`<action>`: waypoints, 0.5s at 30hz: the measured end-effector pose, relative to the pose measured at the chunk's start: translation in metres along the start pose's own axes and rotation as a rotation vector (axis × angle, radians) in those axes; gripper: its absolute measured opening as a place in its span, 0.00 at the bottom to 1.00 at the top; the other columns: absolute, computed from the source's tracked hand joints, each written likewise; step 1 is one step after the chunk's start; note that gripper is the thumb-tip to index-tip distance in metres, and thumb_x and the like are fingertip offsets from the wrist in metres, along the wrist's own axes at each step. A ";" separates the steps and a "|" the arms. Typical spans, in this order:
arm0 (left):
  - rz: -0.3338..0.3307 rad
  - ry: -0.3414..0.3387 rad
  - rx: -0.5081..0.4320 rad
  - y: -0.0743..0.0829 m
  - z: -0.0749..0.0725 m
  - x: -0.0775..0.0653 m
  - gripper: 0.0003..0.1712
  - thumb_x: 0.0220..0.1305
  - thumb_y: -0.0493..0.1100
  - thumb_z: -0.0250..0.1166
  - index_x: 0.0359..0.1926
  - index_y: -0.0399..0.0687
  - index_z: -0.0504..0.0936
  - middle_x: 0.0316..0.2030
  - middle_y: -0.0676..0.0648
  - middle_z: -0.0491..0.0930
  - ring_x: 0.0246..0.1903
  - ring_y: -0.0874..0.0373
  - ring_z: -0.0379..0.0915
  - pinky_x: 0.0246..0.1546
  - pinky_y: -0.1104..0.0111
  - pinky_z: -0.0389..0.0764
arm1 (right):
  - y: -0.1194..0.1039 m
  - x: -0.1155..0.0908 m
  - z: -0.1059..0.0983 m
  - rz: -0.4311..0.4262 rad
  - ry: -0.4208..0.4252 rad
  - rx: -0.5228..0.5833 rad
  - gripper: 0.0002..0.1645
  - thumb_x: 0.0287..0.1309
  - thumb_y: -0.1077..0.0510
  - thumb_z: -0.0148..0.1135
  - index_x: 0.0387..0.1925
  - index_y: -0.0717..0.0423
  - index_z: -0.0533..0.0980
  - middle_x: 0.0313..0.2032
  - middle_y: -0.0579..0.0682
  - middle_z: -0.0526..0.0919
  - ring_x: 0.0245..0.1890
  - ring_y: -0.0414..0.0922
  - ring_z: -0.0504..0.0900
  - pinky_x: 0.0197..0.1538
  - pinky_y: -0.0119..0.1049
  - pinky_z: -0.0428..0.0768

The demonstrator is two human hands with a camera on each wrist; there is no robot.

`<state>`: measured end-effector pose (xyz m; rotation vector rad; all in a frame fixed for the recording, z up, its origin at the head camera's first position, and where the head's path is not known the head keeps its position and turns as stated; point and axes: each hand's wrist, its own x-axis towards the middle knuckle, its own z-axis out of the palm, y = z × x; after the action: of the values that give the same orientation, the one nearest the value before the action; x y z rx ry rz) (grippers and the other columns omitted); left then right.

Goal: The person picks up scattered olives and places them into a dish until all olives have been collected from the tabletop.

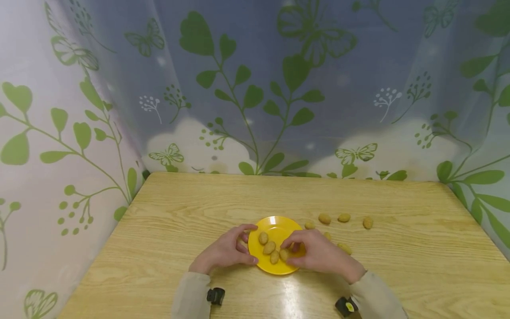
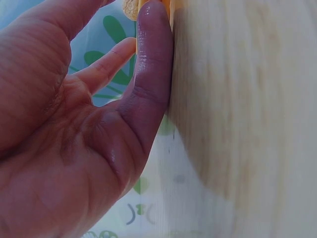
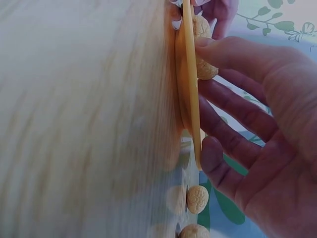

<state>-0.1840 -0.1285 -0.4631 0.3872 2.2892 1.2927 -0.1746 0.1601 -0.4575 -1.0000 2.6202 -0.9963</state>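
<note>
A round yellow plate [image 1: 276, 223] lies on the wooden table, with several wrinkled tan walnuts on it, such as one walnut [image 1: 263, 238] near its left side. My left hand [image 1: 225, 250] holds the plate's left rim, thumb at the near side and forefinger at the far side. Over the plate's right part, my right hand [image 1: 318, 252] pinches a walnut [image 1: 284, 254] between thumb and fingers, low over the plate. In the right wrist view the thumb [image 3: 233, 52] presses against that nut, and other fingertips reach the plate's rim [image 3: 194, 94].
More walnuts lie loose on the table [image 1: 414, 248] to the right of the plate, including a far-right walnut [image 1: 368, 222] and one walnut [image 1: 344, 248] partly behind the right hand. A patterned curtain [image 1: 255, 88] hangs around the table's back and sides.
</note>
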 end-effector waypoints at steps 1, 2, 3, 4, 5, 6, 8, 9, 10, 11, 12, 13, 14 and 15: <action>-0.001 -0.001 0.000 0.000 0.000 0.000 0.46 0.55 0.43 0.80 0.72 0.54 0.68 0.50 0.45 0.76 0.41 0.59 0.83 0.46 0.64 0.84 | 0.000 0.000 0.000 0.001 -0.002 -0.002 0.14 0.56 0.56 0.75 0.45 0.48 0.86 0.40 0.41 0.88 0.38 0.34 0.81 0.43 0.30 0.81; -0.001 -0.001 0.001 0.001 0.000 0.000 0.46 0.55 0.43 0.80 0.72 0.54 0.68 0.50 0.45 0.76 0.41 0.59 0.83 0.47 0.64 0.84 | 0.000 0.000 0.000 0.006 -0.004 -0.004 0.14 0.56 0.56 0.75 0.45 0.48 0.86 0.40 0.40 0.88 0.38 0.33 0.81 0.43 0.30 0.81; -0.001 -0.001 0.003 0.001 0.000 0.000 0.46 0.55 0.43 0.80 0.72 0.54 0.68 0.50 0.45 0.76 0.40 0.59 0.83 0.46 0.64 0.84 | 0.000 0.001 0.001 0.003 -0.005 -0.007 0.14 0.56 0.56 0.75 0.45 0.48 0.86 0.40 0.41 0.88 0.38 0.33 0.81 0.43 0.30 0.81; -0.002 -0.001 0.005 0.001 0.000 0.000 0.46 0.55 0.43 0.80 0.72 0.54 0.68 0.50 0.45 0.76 0.40 0.59 0.83 0.46 0.64 0.84 | 0.000 0.001 0.001 0.000 -0.005 -0.008 0.14 0.56 0.56 0.75 0.45 0.48 0.86 0.40 0.41 0.88 0.37 0.33 0.81 0.42 0.30 0.81; -0.002 0.000 0.008 0.001 0.000 0.000 0.46 0.55 0.43 0.80 0.72 0.54 0.68 0.50 0.45 0.76 0.40 0.59 0.83 0.46 0.64 0.84 | 0.000 0.001 0.001 0.009 -0.010 -0.009 0.14 0.56 0.56 0.75 0.45 0.48 0.86 0.40 0.40 0.88 0.37 0.33 0.81 0.43 0.30 0.81; -0.003 0.000 0.010 0.001 0.000 0.000 0.46 0.55 0.43 0.80 0.72 0.54 0.68 0.50 0.45 0.76 0.40 0.59 0.83 0.46 0.64 0.84 | -0.001 0.001 0.001 0.013 -0.011 -0.012 0.14 0.56 0.55 0.75 0.45 0.48 0.86 0.40 0.40 0.88 0.37 0.33 0.81 0.43 0.30 0.81; -0.003 0.002 0.012 0.002 0.000 0.000 0.46 0.55 0.44 0.80 0.72 0.54 0.68 0.50 0.45 0.76 0.40 0.59 0.83 0.46 0.64 0.84 | 0.000 0.001 0.001 0.018 -0.015 -0.014 0.14 0.56 0.55 0.75 0.46 0.48 0.86 0.40 0.40 0.88 0.38 0.33 0.80 0.43 0.30 0.81; -0.005 0.003 0.014 0.002 0.000 0.000 0.46 0.55 0.44 0.80 0.72 0.55 0.68 0.50 0.45 0.76 0.40 0.59 0.83 0.46 0.64 0.84 | 0.000 0.002 0.001 0.017 -0.015 -0.015 0.14 0.56 0.55 0.75 0.46 0.48 0.86 0.40 0.40 0.88 0.38 0.32 0.80 0.43 0.30 0.81; -0.005 0.004 0.016 0.002 0.000 0.000 0.46 0.55 0.44 0.80 0.72 0.55 0.68 0.50 0.45 0.76 0.40 0.59 0.83 0.46 0.64 0.84 | 0.000 0.002 0.001 0.019 -0.017 -0.013 0.14 0.56 0.55 0.75 0.46 0.48 0.86 0.41 0.40 0.88 0.38 0.32 0.80 0.43 0.30 0.81; -0.007 0.003 0.017 0.002 0.000 0.000 0.46 0.55 0.44 0.80 0.72 0.55 0.68 0.50 0.45 0.76 0.40 0.59 0.83 0.46 0.64 0.84 | 0.000 0.001 0.001 0.024 -0.018 -0.013 0.14 0.56 0.55 0.75 0.46 0.48 0.86 0.41 0.40 0.88 0.38 0.32 0.80 0.43 0.30 0.80; -0.009 0.003 0.017 0.002 0.000 0.000 0.46 0.55 0.44 0.80 0.72 0.55 0.68 0.50 0.45 0.76 0.40 0.59 0.83 0.46 0.64 0.84 | 0.000 0.001 0.001 0.019 -0.016 -0.012 0.15 0.56 0.55 0.75 0.46 0.48 0.86 0.41 0.40 0.88 0.38 0.32 0.80 0.43 0.30 0.80; -0.010 0.003 0.021 0.002 0.000 0.000 0.46 0.55 0.44 0.80 0.72 0.55 0.68 0.50 0.45 0.76 0.40 0.59 0.83 0.46 0.64 0.84 | 0.001 0.001 0.001 0.010 -0.012 -0.012 0.15 0.56 0.55 0.75 0.46 0.48 0.86 0.41 0.40 0.88 0.38 0.33 0.80 0.43 0.30 0.81; -0.012 0.004 0.025 0.002 0.000 0.000 0.46 0.55 0.44 0.80 0.72 0.55 0.68 0.50 0.45 0.76 0.40 0.59 0.83 0.46 0.64 0.83 | 0.002 0.001 0.001 0.006 -0.010 -0.011 0.15 0.55 0.55 0.75 0.46 0.48 0.86 0.41 0.40 0.88 0.38 0.33 0.80 0.43 0.30 0.81; -0.013 0.004 0.028 0.002 0.000 0.000 0.46 0.55 0.45 0.80 0.72 0.56 0.68 0.50 0.45 0.76 0.40 0.59 0.82 0.46 0.64 0.83 | 0.002 0.000 0.001 0.004 -0.009 -0.007 0.15 0.55 0.55 0.75 0.46 0.48 0.86 0.41 0.40 0.88 0.38 0.33 0.81 0.44 0.30 0.81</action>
<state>-0.1839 -0.1278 -0.4617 0.3788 2.3120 1.2575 -0.1752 0.1601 -0.4594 -0.9977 2.6193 -0.9796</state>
